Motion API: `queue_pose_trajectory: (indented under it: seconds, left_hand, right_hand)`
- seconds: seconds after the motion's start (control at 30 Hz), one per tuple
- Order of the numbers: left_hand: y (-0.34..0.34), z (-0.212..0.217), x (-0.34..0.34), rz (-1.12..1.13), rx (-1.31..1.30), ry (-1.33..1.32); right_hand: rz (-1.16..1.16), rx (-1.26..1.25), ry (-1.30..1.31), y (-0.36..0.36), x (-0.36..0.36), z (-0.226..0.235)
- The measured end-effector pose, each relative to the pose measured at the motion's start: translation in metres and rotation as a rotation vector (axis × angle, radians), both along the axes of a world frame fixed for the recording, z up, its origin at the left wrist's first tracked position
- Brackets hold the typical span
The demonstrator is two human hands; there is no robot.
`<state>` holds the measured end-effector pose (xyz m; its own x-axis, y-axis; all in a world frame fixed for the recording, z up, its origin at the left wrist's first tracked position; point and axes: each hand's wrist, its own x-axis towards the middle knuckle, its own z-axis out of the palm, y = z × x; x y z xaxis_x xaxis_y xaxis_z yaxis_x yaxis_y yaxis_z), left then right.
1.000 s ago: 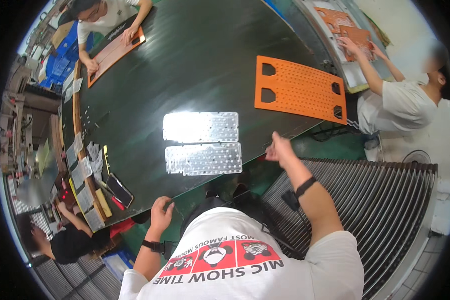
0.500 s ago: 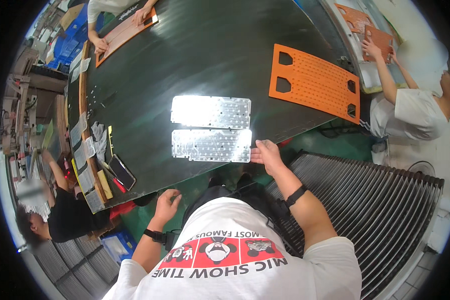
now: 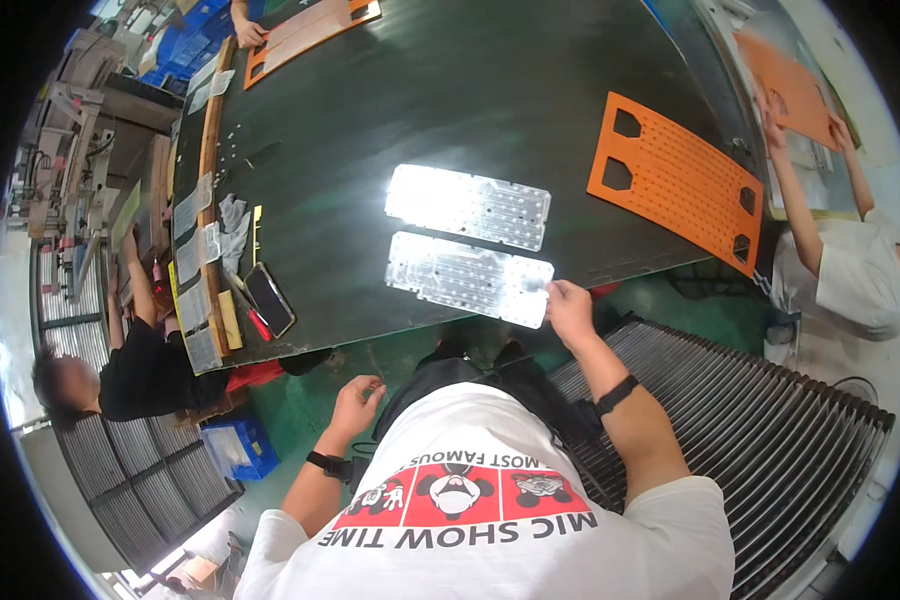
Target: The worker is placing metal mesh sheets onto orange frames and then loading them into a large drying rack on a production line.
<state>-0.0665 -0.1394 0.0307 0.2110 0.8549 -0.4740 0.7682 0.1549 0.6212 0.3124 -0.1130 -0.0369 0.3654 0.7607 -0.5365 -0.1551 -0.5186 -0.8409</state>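
Observation:
Two thin silvery metal plates with many small holes lie on the dark table: a far plate [image 3: 467,208] and a near plate [image 3: 465,278] that overlaps the front edge side. My right hand [image 3: 570,312] pinches the near plate at its right end, thumb and fingers at the corner. A narrow gap separates the two plates. Off the table's front edge, my left hand [image 3: 358,403] hangs with loosely bent fingers, thumb apart, and nothing visible in it.
An orange perforated board [image 3: 675,185] lies on the table's right. A phone [image 3: 269,299], grey cloth [image 3: 233,230] and wooden strip [image 3: 210,160] are at left. A slatted rack [image 3: 740,440] stands beside my right arm. A co-worker's hands hold another orange board [image 3: 790,90].
My right hand has closed on the near plate's right end, and that plate is now angled away from the far one. The view has shifted, and the right co-worker has raised an orange board.

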Motion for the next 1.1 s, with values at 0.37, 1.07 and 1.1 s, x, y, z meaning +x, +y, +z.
queue_pose_trajectory:
  seconds: [0.37, 1.07, 1.1]
  left_hand:
    - [0.082, -0.019, -0.033, -0.393, 0.108, -0.157]
    - [0.123, -0.025, 0.044, -1.097, -0.001, -0.570]
    - [0.123, -0.029, 0.049, -1.126, 0.003, -0.560]
  right_hand:
    - [-0.109, -0.049, -0.288, -0.048, 0.011, 0.041]
    - [0.048, -0.348, -1.424, -0.043, -0.006, 0.330]
    - [0.031, -0.340, -1.488, -0.049, -0.003, 0.350]
